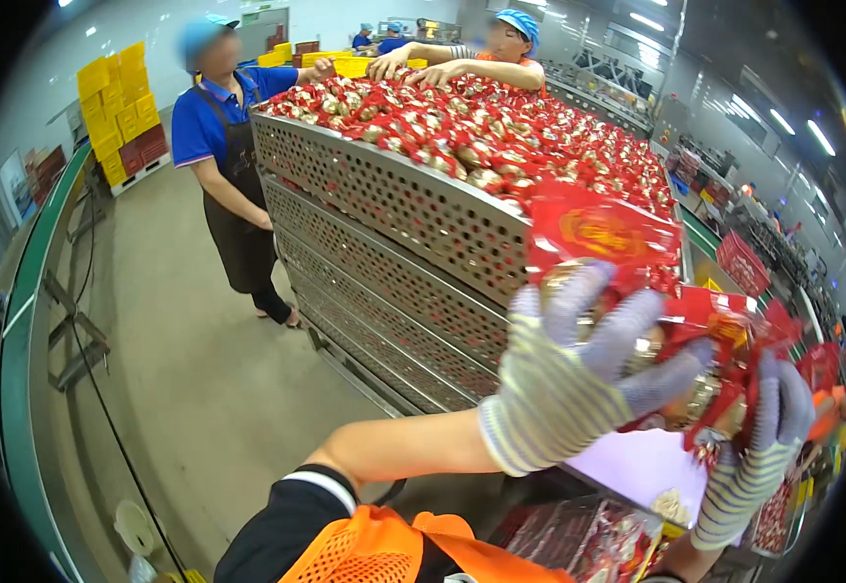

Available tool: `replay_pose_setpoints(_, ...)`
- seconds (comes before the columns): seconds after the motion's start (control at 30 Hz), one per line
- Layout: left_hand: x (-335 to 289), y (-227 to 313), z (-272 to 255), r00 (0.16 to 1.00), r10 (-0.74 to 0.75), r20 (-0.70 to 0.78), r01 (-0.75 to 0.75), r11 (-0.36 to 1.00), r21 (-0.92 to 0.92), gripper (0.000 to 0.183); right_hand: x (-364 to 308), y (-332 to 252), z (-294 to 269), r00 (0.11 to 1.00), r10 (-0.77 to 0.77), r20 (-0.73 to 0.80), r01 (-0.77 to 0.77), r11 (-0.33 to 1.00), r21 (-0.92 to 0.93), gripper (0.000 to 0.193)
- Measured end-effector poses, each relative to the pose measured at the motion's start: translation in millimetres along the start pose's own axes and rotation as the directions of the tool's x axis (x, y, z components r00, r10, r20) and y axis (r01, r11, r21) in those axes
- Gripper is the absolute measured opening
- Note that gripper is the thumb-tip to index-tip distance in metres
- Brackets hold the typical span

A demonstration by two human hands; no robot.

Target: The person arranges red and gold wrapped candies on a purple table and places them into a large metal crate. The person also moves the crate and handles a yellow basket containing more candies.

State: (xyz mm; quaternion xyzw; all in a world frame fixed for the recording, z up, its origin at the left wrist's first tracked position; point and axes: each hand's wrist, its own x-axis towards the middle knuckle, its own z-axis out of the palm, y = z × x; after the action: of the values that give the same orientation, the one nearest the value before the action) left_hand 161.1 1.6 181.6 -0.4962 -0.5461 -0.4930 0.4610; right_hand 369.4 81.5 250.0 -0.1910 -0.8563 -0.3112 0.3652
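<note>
My left hand [578, 379], in a grey striped knit glove, grips a red and gold wrapped packet [600, 233] held up near the corner of a perforated metal tray [394, 194]. My right hand [758, 447], gloved the same way, holds a bunch of red and gold packets [724, 340] just to the right. The tray carries a heap of several red wrapped sweets [481, 126]. More perforated trays [384, 301] are stacked underneath it.
Two people in blue caps stand at the tray's far side: one in a blue shirt and dark apron [224, 146], one reaching over the heap [500, 53]. Yellow crates [117, 102] are stacked at the back left. A green conveyor frame [24, 321] runs along the left.
</note>
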Motion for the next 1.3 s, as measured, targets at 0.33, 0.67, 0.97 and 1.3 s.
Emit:
replay_pose_setpoints(0.33, -18.7, -186.5, -95.2, 0.994, -0.021, 0.105, 0.016, 0.999, 0.051, 0.047, 115.3, -176.9, 39.9, 1.0, -0.023, -0.021, 0.024, 0.999, 0.031, 0.044)
replay_pose_setpoints(0.67, 67.2, -381.6, -91.6, 0.947, 0.208, 0.243, -0.205, 0.978, -0.039, 0.062, 273.6, -238.7, 129.3, 0.977, -0.214, -0.002, 0.214, 0.977, 0.011, 0.056)
replay_pose_setpoints(0.97, 199.2, -611.6, -42.6, 0.752, 0.128, 0.647, 0.288, 0.819, -0.497, 0.062, 484.4, -270.2, 261.2, 0.983, -0.124, 0.133, -0.003, 0.722, 0.692, 0.069)
replay_pose_setpoints(1.3, 207.6, -818.2, 78.4, 0.386, 0.298, 0.873, 0.288, 0.86, -0.421, 0.053, 608.2, -298.9, 415.4, 0.685, -0.203, 0.7, -0.242, 0.843, 0.481, 0.095)
